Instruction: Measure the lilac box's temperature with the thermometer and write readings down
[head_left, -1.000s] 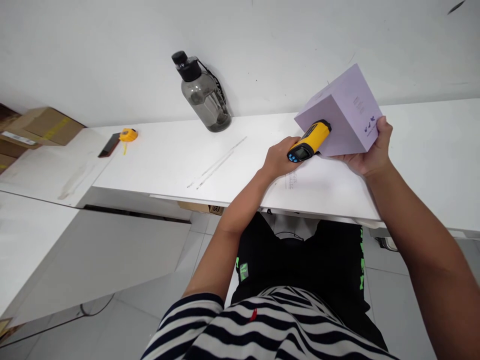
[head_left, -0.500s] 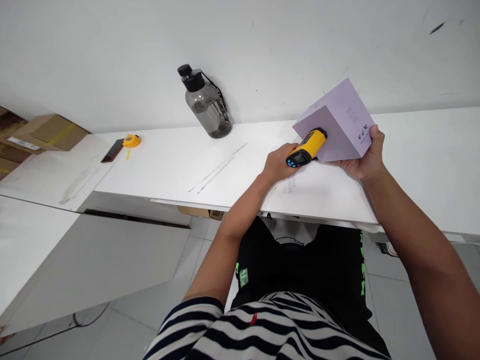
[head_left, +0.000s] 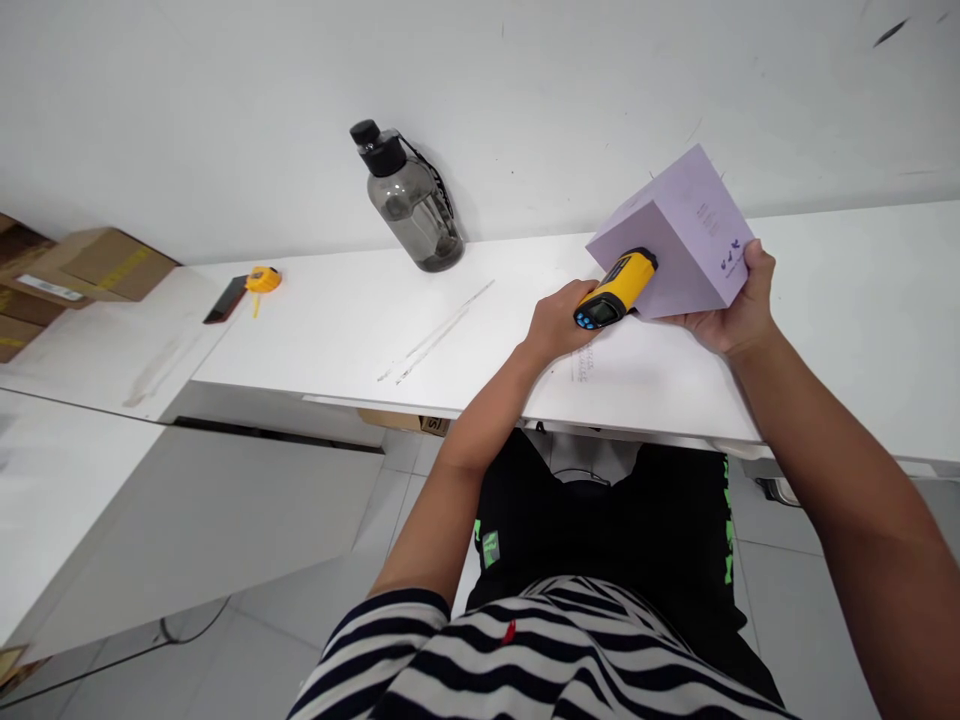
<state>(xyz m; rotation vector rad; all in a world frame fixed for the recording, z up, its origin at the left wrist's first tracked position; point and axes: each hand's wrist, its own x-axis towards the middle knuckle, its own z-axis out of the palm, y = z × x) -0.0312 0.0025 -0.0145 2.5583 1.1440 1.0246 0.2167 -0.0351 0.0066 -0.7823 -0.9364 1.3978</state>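
Note:
My left hand (head_left: pixel 561 318) is wrapped round the grip of a yellow and black infrared thermometer (head_left: pixel 621 288), whose small screen and blue buttons face me. The thermometer's front end is close against one side of a lilac box (head_left: pixel 694 235); I cannot tell whether they touch. With the thumb on its printed face and the fingers underneath, my right hand (head_left: pixel 741 305) holds the box tilted above the white table (head_left: pixel 847 320). Dark print and small purple figures mark the box's right face. The thermometer's handle is hidden by my left hand.
A grey clear water bottle (head_left: pixel 416 215) with a black cap stands by the wall. Left of it lie a yellow tape measure (head_left: pixel 264 279) and a dark flat object (head_left: pixel 226 299). Brown cartons (head_left: pixel 105 264) are stacked at the far left. Faint handwriting marks the table below the thermometer.
The view has shifted slightly. Both hands keep their hold, and the thermometer and box stay in nearly the same position relative to each other.

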